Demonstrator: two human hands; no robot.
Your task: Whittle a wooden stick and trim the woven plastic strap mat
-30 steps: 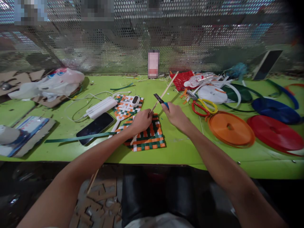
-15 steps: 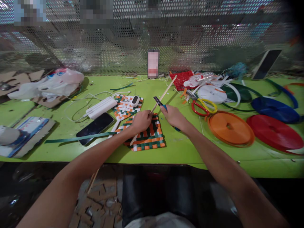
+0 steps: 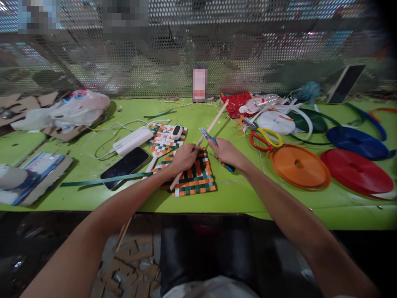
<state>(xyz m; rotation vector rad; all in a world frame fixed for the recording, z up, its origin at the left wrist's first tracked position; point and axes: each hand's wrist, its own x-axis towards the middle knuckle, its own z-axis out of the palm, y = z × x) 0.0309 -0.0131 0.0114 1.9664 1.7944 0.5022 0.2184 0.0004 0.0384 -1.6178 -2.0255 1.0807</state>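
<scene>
My left hand [image 3: 185, 157] is closed round a long thin wooden stick [image 3: 214, 120] that slants from the table's front edge up toward the back. My right hand [image 3: 225, 152] grips a blue-handled utility knife [image 3: 207, 135], its blade laid against the stick just beyond my left fingers. Under both hands lies a woven mat of green, orange, white and red strips [image 3: 194, 176]. A second woven piece with a handle [image 3: 163, 140] lies to its left.
On the green table [image 3: 235, 194] lie a black phone [image 3: 125, 167], a white power bank [image 3: 132, 140], a green strip [image 3: 102, 181], red and yellow scissors [image 3: 265, 140], and orange [image 3: 299, 167], red [image 3: 356, 171] and blue [image 3: 356, 142] tape rolls. A perforated metal screen [image 3: 155, 58] backs the table.
The knife blade has slid down closer to the stick and my left hand, and my right hand has drawn slightly nearer. The left hand stays put.
</scene>
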